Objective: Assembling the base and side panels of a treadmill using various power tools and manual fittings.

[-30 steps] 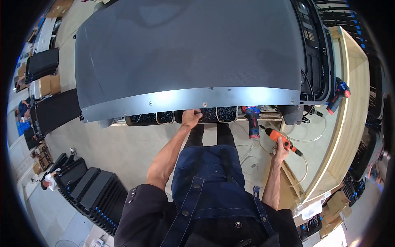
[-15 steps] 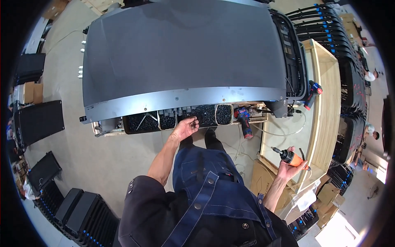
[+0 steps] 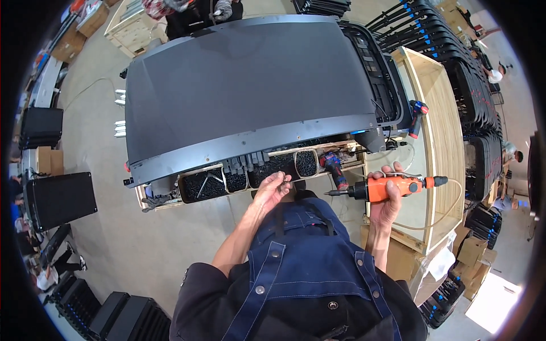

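Observation:
My left hand (image 3: 269, 193) is closed, fingers pinched round small dark pieces that look like screws (image 3: 285, 181). It is just in front of the parts bins (image 3: 230, 191), which hold many small black parts. In my right hand (image 3: 387, 207) is an orange air screwdriver (image 3: 378, 189), its bit pointing left toward my left hand and a pale hose (image 3: 459, 199) running from its back end. Beyond the bins stands a large machine with a dark grey flat top panel (image 3: 250, 85) and a metal front edge (image 3: 244, 143). No contact shows between either hand and the panel.
A red and black cordless drill (image 3: 334, 168) lies at the right end of the bins, another drill (image 3: 418, 118) beside the wooden crate (image 3: 446, 125). At the far side is another person's gloved hand (image 3: 222, 10). Black frames (image 3: 475, 102) are stacked at right, black panels (image 3: 62, 200) at left.
My right hand has raised the air screwdriver and swung it to point left, nearer my left hand. My left hand has drawn back slightly from the bins. The view has shifted, showing the person opposite.

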A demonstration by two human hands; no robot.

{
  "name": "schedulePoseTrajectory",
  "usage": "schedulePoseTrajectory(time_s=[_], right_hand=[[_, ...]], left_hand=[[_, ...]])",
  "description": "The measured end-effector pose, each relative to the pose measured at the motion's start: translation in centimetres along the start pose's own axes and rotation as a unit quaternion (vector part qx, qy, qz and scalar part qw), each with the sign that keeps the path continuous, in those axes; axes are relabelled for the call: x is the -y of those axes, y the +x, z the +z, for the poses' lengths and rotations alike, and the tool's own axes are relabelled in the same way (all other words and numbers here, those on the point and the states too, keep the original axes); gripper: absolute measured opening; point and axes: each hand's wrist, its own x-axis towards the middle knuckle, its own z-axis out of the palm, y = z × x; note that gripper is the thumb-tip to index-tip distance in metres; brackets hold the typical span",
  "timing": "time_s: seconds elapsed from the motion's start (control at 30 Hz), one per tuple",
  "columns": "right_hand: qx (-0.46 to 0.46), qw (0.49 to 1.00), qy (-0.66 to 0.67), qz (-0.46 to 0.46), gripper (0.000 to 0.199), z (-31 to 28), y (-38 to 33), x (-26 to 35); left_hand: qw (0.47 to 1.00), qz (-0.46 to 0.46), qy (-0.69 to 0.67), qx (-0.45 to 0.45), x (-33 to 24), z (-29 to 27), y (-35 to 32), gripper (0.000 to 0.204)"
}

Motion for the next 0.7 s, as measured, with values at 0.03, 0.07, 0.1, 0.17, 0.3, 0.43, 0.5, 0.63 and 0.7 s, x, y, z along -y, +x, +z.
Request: schedulePoseTrajectory(time_s=[0.03,0.07,0.1,0.17,0.3,0.43,0.5,0.63,0.7], right_hand=[[0.01,1.0,0.007,0.01,0.059,0.3,0.4,-0.2],[0.021,0.999,0.013,0.022,0.057,0.6,0.9,-0.4],[0.027,0.999,0.017,0.024,0.057,1.0,1.6,-0.7],[0.043,0.998,0.019,0.037,0.055,1.5,3.1,-1.1],[0.068,0.995,0.039,0.061,0.053,0.3,6.4,-0.8],[0.083,0.992,0.058,0.07,0.051,-2.1,10.0,0.5],[0.08,0.992,0.068,0.073,0.05,-3.5,11.8,1.3],[0.088,0.989,0.079,0.086,0.048,-6.1,15.2,2.7],[0.065,0.99,0.084,0.097,0.046,-7.2,16.3,3.0]], left_hand=[[1.0,0.005,0.002,-0.001,0.3,0.5,-0.1,0.018],[1.0,0.0,0.0,-0.003,0.7,1.0,-0.2,0.02],[1.0,-0.004,-0.002,-0.006,1.2,1.5,-0.2,0.021],[0.999,0.007,0.015,-0.031,2.2,4.0,-0.6,0.023],[1.0,0.022,-0.021,0.002,3.9,10.0,-0.5,0.025],[0.998,0.046,-0.044,0.014,6.1,14.2,1.5,0.024],[0.997,0.058,-0.053,-0.014,7.3,16.2,2.9,0.023],[0.994,0.07,-0.056,-0.065,9.6,19.9,5.5,0.023],[0.993,0.075,-0.062,-0.072,10.5,20.8,6.8,0.023]])
